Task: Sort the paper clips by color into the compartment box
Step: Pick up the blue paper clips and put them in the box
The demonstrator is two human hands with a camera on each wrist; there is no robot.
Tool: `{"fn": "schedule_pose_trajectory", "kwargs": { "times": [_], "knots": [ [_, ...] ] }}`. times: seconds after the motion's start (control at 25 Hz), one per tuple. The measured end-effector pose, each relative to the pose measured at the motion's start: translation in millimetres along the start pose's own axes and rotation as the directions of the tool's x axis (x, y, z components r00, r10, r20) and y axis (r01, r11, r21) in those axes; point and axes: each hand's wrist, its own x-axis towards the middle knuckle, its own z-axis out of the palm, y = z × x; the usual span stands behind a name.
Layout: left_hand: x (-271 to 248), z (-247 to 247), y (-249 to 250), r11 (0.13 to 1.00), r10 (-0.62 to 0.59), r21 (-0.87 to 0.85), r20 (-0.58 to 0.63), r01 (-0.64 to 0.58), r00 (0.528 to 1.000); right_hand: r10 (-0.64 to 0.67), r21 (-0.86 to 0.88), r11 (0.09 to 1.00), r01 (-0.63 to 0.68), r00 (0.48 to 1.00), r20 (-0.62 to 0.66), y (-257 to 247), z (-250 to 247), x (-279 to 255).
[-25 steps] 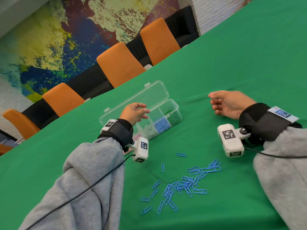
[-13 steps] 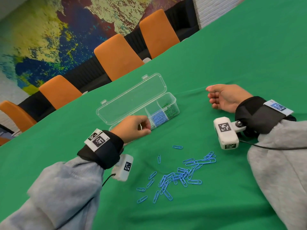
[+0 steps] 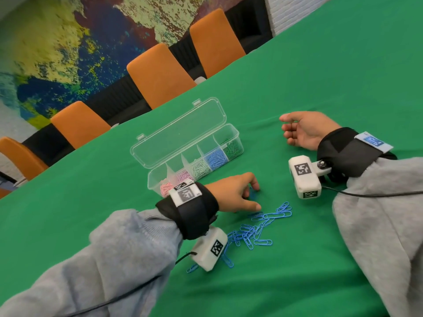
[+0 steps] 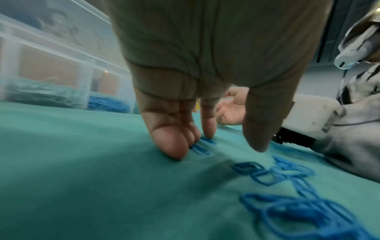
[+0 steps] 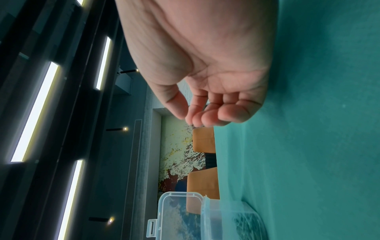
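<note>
Green tablecloth (image 3: 297, 76), orange chairs (image 3: 160, 74), splashy painted wall (image 3: 57, 46).

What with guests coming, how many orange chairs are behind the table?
4 orange chairs behind the table: one far left, second, third, fourth rightmost. A left-edge orange sliver may be a fifth.

I am sitting in what looks like an office meeting room. A row of orange chairs (image 3: 160, 74) lines the long green-covered table (image 3: 320, 65), backed by a big painted mural wall (image 3: 68, 42). Strip ceiling lights (image 5: 35, 112) run overhead.
</note>
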Motion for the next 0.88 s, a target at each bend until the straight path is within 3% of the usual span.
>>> {"fn": "schedule_pose_trajectory", "kwargs": {
  "times": [0.2, 0.32, 0.44, 0.56, 0.68, 0.88],
  "knots": [
    [16.6, 1.6, 20.8, 0.993, 0.086, 0.085, -0.029, -0.083, 0.996, 0.002, 0.029, 1.0, -0.002, 1.0, -0.004, -0.6, -2.7, 2.6],
    [20.5, -5.8, 19.4, 0.989, 0.077, 0.133, -0.09, -0.065, 0.993, 0.02, 0.053, 0.998, -0.02, 1.0, 0.007, -2.8, -2.4, 2.3],
    [19.2, -3.2, 23.3, 0.992, 0.091, 0.089, -0.035, -0.088, 0.995, 0.029, 0.078, 0.996, -0.03, 1.0, 0.009, -2.8, -1.4, 1.1],
    [11.3, 10.3, 38.5, 0.968, 0.243, 0.059, 0.045, -0.245, 0.969, 0.029, 0.067, 0.997, -0.03, 1.0, 0.01, -2.6, -3.1, 0.7],
    [6.6, 18.3, 44.7, 0.917, 0.349, 0.171, 0.092, -0.36, 0.933, 0.027, 0.059, 0.998, -0.028, 1.0, 0.01, -3.0, -3.6, 0.2],
    [-7.9, 10.4, 17.6, 0.918, 0.339, 0.172, 0.126, -0.357, 0.932, 0.021, 0.045, 0.999, -0.021, 1.0, 0.007, -2.1, -3.2, 0.2]
  ]
}}
